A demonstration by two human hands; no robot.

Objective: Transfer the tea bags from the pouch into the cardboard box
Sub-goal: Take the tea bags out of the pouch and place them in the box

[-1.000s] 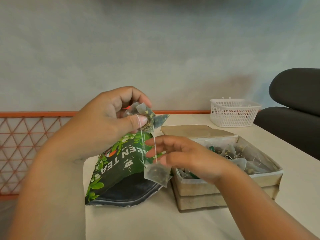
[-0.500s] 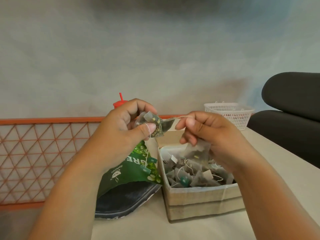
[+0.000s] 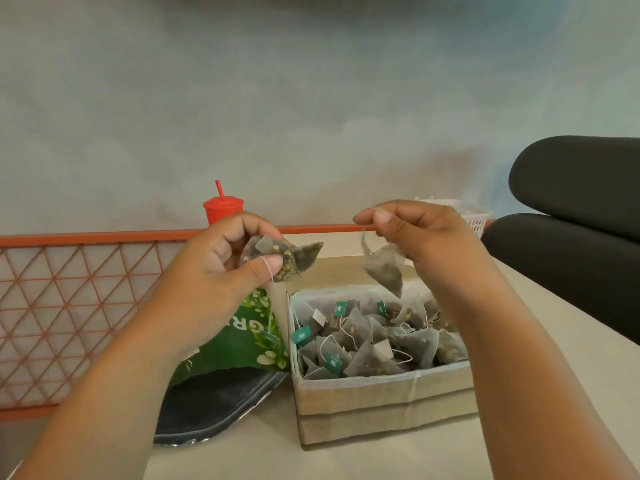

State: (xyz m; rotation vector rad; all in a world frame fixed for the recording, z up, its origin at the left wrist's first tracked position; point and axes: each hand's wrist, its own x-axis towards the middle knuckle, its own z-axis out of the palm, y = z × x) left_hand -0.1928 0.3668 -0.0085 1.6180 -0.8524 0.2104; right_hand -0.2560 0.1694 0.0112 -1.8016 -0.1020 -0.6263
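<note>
My right hand (image 3: 415, 233) pinches a tea bag (image 3: 384, 273) above the cardboard box (image 3: 381, 398). I should lower it, then let go. My left hand (image 3: 218, 275) pinches more bags (image 3: 289, 259).

On the surface (image 3: 540, 344) I saw the pouch (image 3: 239, 344) just left of the cardboard box (image 3: 381, 400), tea bags (image 3: 374, 337) inside the box, a cup (image 3: 223, 209) behind.

There is one pouch (image 3: 235, 351), one cardboard box (image 3: 381, 400), one red cup (image 3: 223, 211), one white basket (image 3: 479, 220). The tea bags (image 3: 360, 362) lie too heaped to count.
</note>
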